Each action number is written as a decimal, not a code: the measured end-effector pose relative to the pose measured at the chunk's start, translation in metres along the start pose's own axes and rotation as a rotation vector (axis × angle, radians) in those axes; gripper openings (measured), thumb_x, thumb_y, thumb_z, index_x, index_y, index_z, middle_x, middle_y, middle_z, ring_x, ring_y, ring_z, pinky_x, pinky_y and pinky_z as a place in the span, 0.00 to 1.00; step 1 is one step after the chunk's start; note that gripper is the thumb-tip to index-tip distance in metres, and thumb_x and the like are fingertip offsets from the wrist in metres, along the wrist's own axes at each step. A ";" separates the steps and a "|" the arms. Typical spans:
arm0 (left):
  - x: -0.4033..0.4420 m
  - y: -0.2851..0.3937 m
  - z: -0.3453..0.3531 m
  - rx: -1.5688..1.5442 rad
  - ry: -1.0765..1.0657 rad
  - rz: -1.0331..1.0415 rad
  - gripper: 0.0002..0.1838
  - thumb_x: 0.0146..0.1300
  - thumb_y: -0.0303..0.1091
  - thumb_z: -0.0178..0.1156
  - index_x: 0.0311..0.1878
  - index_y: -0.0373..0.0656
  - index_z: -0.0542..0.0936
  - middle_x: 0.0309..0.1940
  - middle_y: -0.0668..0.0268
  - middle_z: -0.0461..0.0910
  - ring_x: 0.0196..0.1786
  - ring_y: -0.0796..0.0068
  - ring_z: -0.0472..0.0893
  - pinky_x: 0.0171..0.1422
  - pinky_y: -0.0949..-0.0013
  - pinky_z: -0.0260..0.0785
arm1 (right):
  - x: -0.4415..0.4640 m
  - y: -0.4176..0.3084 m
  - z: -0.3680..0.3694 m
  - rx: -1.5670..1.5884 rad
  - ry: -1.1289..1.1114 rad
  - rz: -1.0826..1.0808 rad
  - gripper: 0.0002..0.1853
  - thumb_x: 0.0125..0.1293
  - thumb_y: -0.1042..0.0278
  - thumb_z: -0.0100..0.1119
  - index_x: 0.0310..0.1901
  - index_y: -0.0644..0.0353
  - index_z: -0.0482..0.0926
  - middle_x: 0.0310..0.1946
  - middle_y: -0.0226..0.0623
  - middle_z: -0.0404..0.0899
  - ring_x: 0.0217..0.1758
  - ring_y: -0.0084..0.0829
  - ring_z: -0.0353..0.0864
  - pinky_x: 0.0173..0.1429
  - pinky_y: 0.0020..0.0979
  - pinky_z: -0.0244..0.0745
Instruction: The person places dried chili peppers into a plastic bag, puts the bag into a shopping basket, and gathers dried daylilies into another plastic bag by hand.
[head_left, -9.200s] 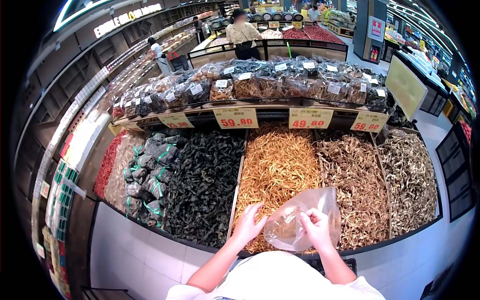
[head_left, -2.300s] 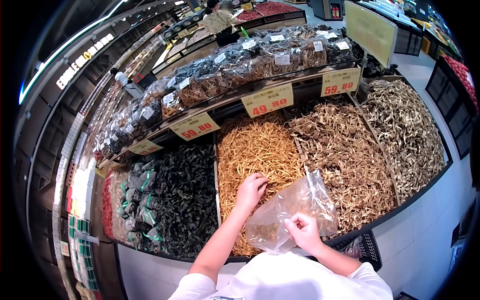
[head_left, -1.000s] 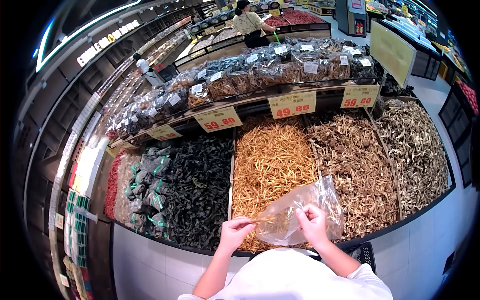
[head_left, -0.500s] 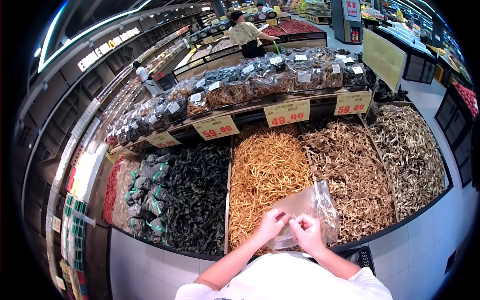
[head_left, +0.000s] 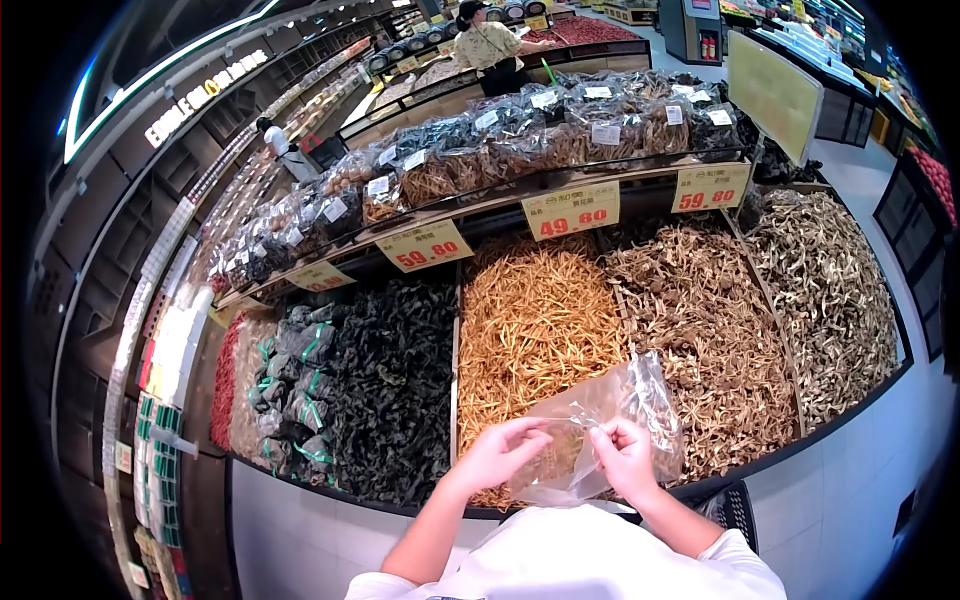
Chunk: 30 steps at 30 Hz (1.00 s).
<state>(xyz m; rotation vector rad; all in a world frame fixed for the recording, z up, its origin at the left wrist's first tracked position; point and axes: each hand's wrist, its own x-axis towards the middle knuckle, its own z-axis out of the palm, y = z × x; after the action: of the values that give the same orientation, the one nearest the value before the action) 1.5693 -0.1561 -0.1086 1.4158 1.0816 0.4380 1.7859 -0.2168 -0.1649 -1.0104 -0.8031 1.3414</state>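
Note:
A clear plastic bag hangs over the front of the bins, its film creased and see-through. My right hand pinches the edge of the bag between thumb and fingers. My left hand is at the bag's left side with its fingers stretched and parted, gripping nothing. Whether its fingertips brush the film I cannot tell. Beneath the bag lie golden dried strips and, to the right, brown dried mushroom-like pieces.
Black dried fungus and green-tied bundles fill bins at left; pale dried slices lie far right. Price signs line a shelf of packed bags. A black basket is by my right side. Two people stand farther off.
My left hand has let go of the bag and moved left, its fingers opening. My right hand keeps its pinch, and the bag has spread wider to the left.

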 end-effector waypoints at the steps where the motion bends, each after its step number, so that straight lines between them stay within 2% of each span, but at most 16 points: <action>1: 0.001 -0.006 -0.008 -0.021 0.061 -0.003 0.15 0.75 0.30 0.60 0.59 0.31 0.79 0.48 0.62 0.87 0.51 0.74 0.86 0.59 0.70 0.78 | 0.001 0.001 0.000 0.001 0.000 0.005 0.12 0.75 0.68 0.63 0.32 0.59 0.76 0.20 0.22 0.76 0.20 0.10 0.71 0.24 0.16 0.63; 3: 0.013 -0.022 -0.023 -0.038 0.210 -0.004 0.10 0.73 0.32 0.63 0.49 0.34 0.85 0.37 0.68 0.86 0.41 0.81 0.85 0.48 0.75 0.78 | 0.003 0.004 0.001 -0.018 -0.016 -0.016 0.12 0.75 0.68 0.63 0.32 0.59 0.76 0.19 0.21 0.75 0.19 0.09 0.70 0.23 0.16 0.61; 6: 0.034 -0.028 -0.033 0.260 0.516 0.118 0.10 0.70 0.31 0.67 0.48 0.34 0.84 0.34 0.69 0.85 0.38 0.84 0.83 0.43 0.78 0.76 | 0.005 0.006 0.005 0.012 -0.025 -0.006 0.12 0.75 0.68 0.63 0.32 0.58 0.75 0.18 0.20 0.74 0.18 0.09 0.69 0.22 0.16 0.60; 7: 0.040 -0.028 -0.037 0.351 0.525 0.069 0.18 0.67 0.33 0.69 0.56 0.35 0.81 0.44 0.60 0.85 0.47 0.74 0.85 0.51 0.70 0.78 | 0.005 0.006 0.005 0.009 -0.028 -0.001 0.12 0.75 0.68 0.63 0.32 0.58 0.75 0.18 0.20 0.74 0.18 0.09 0.69 0.22 0.16 0.60; 8: 0.050 -0.040 -0.041 0.348 0.526 0.066 0.18 0.67 0.33 0.69 0.56 0.35 0.81 0.44 0.60 0.85 0.47 0.74 0.85 0.51 0.70 0.78 | 0.005 0.007 0.005 0.007 -0.034 0.002 0.12 0.75 0.68 0.62 0.32 0.58 0.75 0.19 0.20 0.74 0.18 0.09 0.69 0.23 0.16 0.60; 10: 0.070 -0.060 -0.046 0.706 0.682 0.231 0.30 0.63 0.40 0.72 0.65 0.36 0.75 0.58 0.51 0.79 0.59 0.58 0.81 0.64 0.60 0.74 | 0.006 0.007 0.004 0.001 -0.039 0.009 0.12 0.76 0.68 0.62 0.32 0.58 0.75 0.19 0.19 0.73 0.19 0.09 0.69 0.23 0.16 0.60; 11: 0.075 -0.060 -0.047 0.716 0.624 0.124 0.41 0.61 0.44 0.73 0.73 0.38 0.67 0.69 0.46 0.69 0.69 0.47 0.72 0.73 0.54 0.67 | 0.006 0.006 0.004 -0.002 -0.040 0.016 0.12 0.76 0.68 0.62 0.32 0.58 0.76 0.19 0.19 0.74 0.19 0.09 0.69 0.23 0.16 0.60; 16: 0.106 -0.075 -0.040 0.817 0.714 0.164 0.43 0.60 0.49 0.73 0.72 0.36 0.67 0.67 0.45 0.69 0.66 0.42 0.74 0.70 0.51 0.70 | 0.009 0.011 -0.001 -0.001 -0.031 0.040 0.11 0.76 0.68 0.62 0.32 0.59 0.76 0.20 0.20 0.74 0.20 0.08 0.69 0.24 0.16 0.60; 18: 0.112 -0.075 -0.037 0.794 0.722 0.076 0.42 0.60 0.48 0.72 0.72 0.36 0.67 0.67 0.45 0.69 0.65 0.41 0.75 0.68 0.50 0.71 | 0.010 0.012 -0.002 0.011 -0.020 0.050 0.11 0.76 0.68 0.62 0.33 0.59 0.77 0.20 0.19 0.74 0.20 0.08 0.69 0.24 0.16 0.61; 20: 0.116 -0.086 -0.038 0.807 0.751 0.108 0.38 0.61 0.45 0.71 0.70 0.37 0.70 0.65 0.47 0.72 0.63 0.43 0.77 0.67 0.50 0.72 | 0.010 0.011 -0.001 0.013 -0.012 0.046 0.11 0.76 0.68 0.63 0.33 0.59 0.77 0.21 0.19 0.75 0.20 0.08 0.69 0.24 0.16 0.61; 22: 0.117 -0.090 -0.041 0.726 0.762 0.188 0.31 0.61 0.39 0.72 0.65 0.37 0.75 0.61 0.50 0.77 0.62 0.49 0.79 0.66 0.56 0.73 | 0.011 0.011 -0.001 0.016 -0.007 0.044 0.11 0.76 0.68 0.63 0.33 0.59 0.77 0.21 0.19 0.75 0.20 0.08 0.69 0.25 0.16 0.61; 23: 0.116 -0.088 -0.041 0.704 0.809 0.263 0.22 0.61 0.32 0.70 0.57 0.36 0.81 0.52 0.52 0.83 0.53 0.54 0.84 0.59 0.61 0.77 | 0.012 0.011 0.000 0.023 -0.014 0.040 0.10 0.76 0.68 0.62 0.33 0.59 0.77 0.21 0.19 0.74 0.20 0.08 0.69 0.25 0.16 0.61; 24: 0.113 -0.085 -0.041 0.707 0.807 0.261 0.22 0.61 0.32 0.70 0.57 0.36 0.81 0.52 0.52 0.83 0.53 0.54 0.84 0.59 0.61 0.77 | 0.013 0.012 0.000 0.030 -0.023 0.035 0.10 0.76 0.69 0.62 0.33 0.59 0.77 0.21 0.19 0.74 0.21 0.08 0.69 0.25 0.16 0.60; 26: 0.108 -0.081 -0.043 0.527 0.767 0.212 0.17 0.63 0.28 0.68 0.55 0.35 0.83 0.51 0.50 0.83 0.48 0.54 0.86 0.50 0.60 0.81 | 0.014 0.013 0.002 0.034 -0.026 0.030 0.10 0.76 0.69 0.62 0.33 0.59 0.77 0.21 0.19 0.74 0.21 0.08 0.68 0.25 0.16 0.60; 27: 0.107 -0.079 -0.042 0.525 0.813 0.282 0.12 0.63 0.24 0.67 0.50 0.34 0.85 0.48 0.51 0.85 0.41 0.59 0.88 0.40 0.67 0.81 | 0.015 0.013 0.002 0.035 -0.030 0.024 0.10 0.76 0.70 0.61 0.33 0.59 0.76 0.21 0.19 0.74 0.21 0.08 0.68 0.25 0.16 0.60; 30: 0.105 -0.094 -0.052 0.510 0.831 0.263 0.12 0.63 0.26 0.68 0.50 0.35 0.86 0.45 0.53 0.87 0.41 0.66 0.89 0.47 0.68 0.81 | 0.016 0.014 0.004 0.030 -0.045 0.014 0.11 0.76 0.70 0.61 0.33 0.59 0.76 0.21 0.19 0.74 0.21 0.08 0.67 0.25 0.16 0.59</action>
<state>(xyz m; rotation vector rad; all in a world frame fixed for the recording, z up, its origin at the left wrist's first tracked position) 1.5472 -0.0586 -0.2211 1.8961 1.7620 1.0556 1.7785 -0.2012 -0.1777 -0.9666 -0.8082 1.3886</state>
